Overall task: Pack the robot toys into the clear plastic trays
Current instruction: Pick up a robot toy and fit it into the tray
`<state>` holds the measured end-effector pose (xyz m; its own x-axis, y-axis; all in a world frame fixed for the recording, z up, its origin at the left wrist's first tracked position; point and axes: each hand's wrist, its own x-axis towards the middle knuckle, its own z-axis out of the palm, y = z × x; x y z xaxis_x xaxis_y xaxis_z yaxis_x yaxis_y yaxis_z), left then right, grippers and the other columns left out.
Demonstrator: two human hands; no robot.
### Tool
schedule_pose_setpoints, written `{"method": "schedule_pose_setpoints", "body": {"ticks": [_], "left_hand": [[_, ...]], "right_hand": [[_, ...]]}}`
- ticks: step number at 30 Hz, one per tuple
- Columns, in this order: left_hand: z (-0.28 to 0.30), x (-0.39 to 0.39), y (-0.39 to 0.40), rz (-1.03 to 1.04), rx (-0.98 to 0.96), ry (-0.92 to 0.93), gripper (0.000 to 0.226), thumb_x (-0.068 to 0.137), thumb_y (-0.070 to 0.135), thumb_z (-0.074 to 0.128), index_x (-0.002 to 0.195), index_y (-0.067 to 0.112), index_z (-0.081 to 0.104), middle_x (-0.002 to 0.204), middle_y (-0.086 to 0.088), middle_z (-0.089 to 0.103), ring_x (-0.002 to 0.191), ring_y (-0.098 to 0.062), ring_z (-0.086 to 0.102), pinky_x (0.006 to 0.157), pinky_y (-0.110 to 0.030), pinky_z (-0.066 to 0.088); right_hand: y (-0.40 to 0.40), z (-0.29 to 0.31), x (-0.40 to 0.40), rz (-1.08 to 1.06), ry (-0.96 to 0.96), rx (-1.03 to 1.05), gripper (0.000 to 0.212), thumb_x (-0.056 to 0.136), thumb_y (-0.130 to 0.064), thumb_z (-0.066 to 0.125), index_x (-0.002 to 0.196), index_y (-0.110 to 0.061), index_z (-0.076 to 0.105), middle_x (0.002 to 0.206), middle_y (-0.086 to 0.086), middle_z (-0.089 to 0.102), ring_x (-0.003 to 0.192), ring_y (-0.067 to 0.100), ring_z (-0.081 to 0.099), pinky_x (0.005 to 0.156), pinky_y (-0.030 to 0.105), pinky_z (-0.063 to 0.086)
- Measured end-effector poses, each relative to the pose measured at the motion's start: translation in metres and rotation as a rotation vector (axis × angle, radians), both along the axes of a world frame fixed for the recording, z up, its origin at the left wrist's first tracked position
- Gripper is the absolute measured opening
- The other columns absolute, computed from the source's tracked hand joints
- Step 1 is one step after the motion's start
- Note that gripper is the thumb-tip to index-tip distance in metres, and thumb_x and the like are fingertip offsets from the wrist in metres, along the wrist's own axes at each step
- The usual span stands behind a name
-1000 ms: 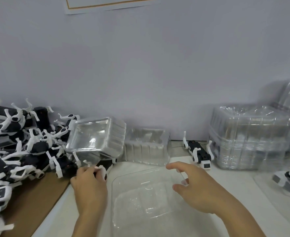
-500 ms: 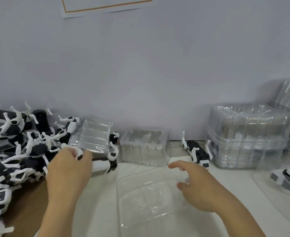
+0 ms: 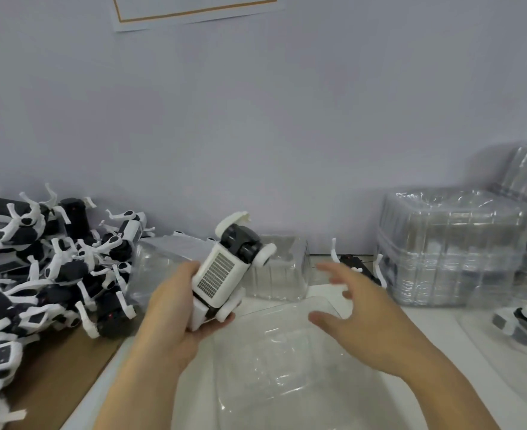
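At the near centre of the white bench (image 3: 144,377), an empty clear plastic tray (image 3: 287,361) lies open side up, ready to receive a toy. Left hand (image 3: 175,311) is clamped round the lower body of one robot toy (image 3: 225,268), held tilted in the air just left of the tray and above its near-left corner, grille panel facing the camera, head and white legs uppermost. Right hand (image 3: 358,318) holds nothing; fingers are spread and loosely curved, hovering over the tray's far-right part, apart from the toy. Judged step: transfer of a single toy from the heap of robot toys (image 3: 45,274) at left toward the tray; placement not yet made. Next move would call for turning the toy to match the tray's moulded recess, probably with the right hand assisting or steadying the light tray, then lowering it in. Stacked clear trays (image 3: 451,246) stand at right against the wall, with another toy (image 3: 355,268) lying behind the right hand.
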<state>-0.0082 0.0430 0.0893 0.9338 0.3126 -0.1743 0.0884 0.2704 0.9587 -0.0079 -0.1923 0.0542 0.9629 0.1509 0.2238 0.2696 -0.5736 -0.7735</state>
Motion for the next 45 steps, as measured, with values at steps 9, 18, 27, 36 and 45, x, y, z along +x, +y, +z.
{"method": "schedule_pose_setpoints", "body": {"ticks": [9,18,27,36,45], "left_hand": [[0.007,-0.004,-0.038,-0.119,0.261,-0.008,0.037,0.095,0.031,0.047,0.089,0.004,0.071,0.073,-0.017,0.073,0.059,-0.029,0.067,0.050,-0.036,0.054],[0.012,-0.009,-0.044,-0.263,-0.158,-0.034,0.032,0.096,0.030,0.055,0.102,0.001,0.069,0.084,-0.020,0.074,0.063,-0.031,0.068,0.053,-0.038,0.058],[0.007,-0.006,-0.051,-0.269,0.098,-0.433,0.043,0.075,0.036,0.072,0.115,0.021,0.070,0.103,-0.009,0.073,0.085,-0.021,0.071,0.073,-0.024,0.055],[0.008,-0.002,-0.037,-0.052,0.093,-0.385,0.030,0.094,0.036,0.062,0.083,0.009,0.071,0.065,-0.005,0.066,0.057,-0.014,0.065,0.052,-0.019,0.052],[0.004,-0.003,-0.041,-0.150,0.199,-0.342,0.019,0.090,0.033,0.069,0.087,0.016,0.076,0.078,-0.011,0.073,0.062,-0.020,0.068,0.053,-0.023,0.050]], "right_hand": [[0.021,0.026,-0.010,0.202,-0.205,0.334,0.071,0.076,-0.024,0.084,0.129,-0.057,0.050,0.130,-0.019,0.057,0.115,0.007,0.061,0.093,0.034,0.054],[0.016,0.018,-0.003,0.056,-0.229,0.484,0.047,0.085,-0.027,0.074,0.123,-0.050,0.057,0.113,-0.026,0.064,0.093,0.006,0.066,0.072,0.020,0.051],[0.023,0.017,-0.001,-0.207,-0.175,0.572,0.027,0.082,-0.056,0.067,0.106,-0.046,0.059,0.093,-0.024,0.067,0.074,0.009,0.070,0.054,0.027,0.055],[0.031,0.017,-0.005,-0.111,-0.260,0.303,0.055,0.081,-0.048,0.070,0.131,-0.053,0.045,0.120,-0.032,0.046,0.115,-0.012,0.044,0.094,0.012,0.039],[0.022,0.004,0.007,-0.194,-0.292,0.225,0.036,0.076,-0.026,0.084,0.103,-0.038,0.065,0.096,-0.013,0.064,0.090,0.005,0.060,0.074,0.027,0.047]]}}
